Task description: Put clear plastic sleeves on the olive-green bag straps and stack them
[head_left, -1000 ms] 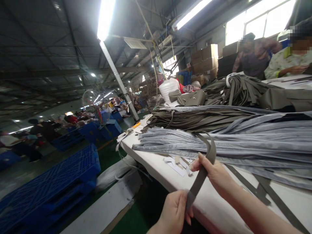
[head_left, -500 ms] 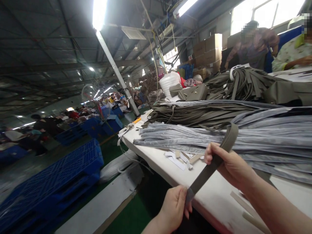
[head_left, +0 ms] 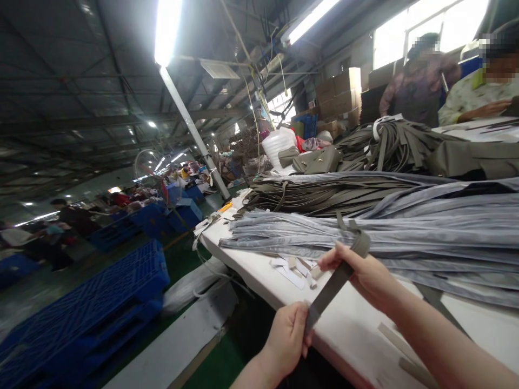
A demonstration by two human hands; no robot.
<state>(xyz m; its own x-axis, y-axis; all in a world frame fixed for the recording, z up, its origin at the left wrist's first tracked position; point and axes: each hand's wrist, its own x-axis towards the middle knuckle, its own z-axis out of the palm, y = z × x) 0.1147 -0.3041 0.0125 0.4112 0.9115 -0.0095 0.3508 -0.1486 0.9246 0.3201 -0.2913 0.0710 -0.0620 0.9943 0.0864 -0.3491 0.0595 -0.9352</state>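
Note:
A dark olive-grey strap (head_left: 330, 289) runs slantwise between my two hands, over the front edge of the white table (head_left: 344, 324). My left hand (head_left: 286, 335) is closed on its lower end, where a greyer patch shows by the thumb. Higher up, my right hand (head_left: 363, 273) grips the same strap between thumb and fingers. Past that hand the strap bends over and curls back above a bundle of pale grey strips (head_left: 284, 229). Behind those lies a bundle of dark olive strips (head_left: 320, 194).
White and tan scraps (head_left: 294, 270) lie near the table edge. Farther back are a tied heap of straps (head_left: 389, 143) and olive bag pieces (head_left: 318, 161). Blue pallets (head_left: 89, 302) stand on the floor at left. Two people (head_left: 421, 86) are across the table at right.
My right hand has moved left and slightly down along with the strap. The strap's upper loop has dropped and folded over. My left hand keeps its hold on the lower end.

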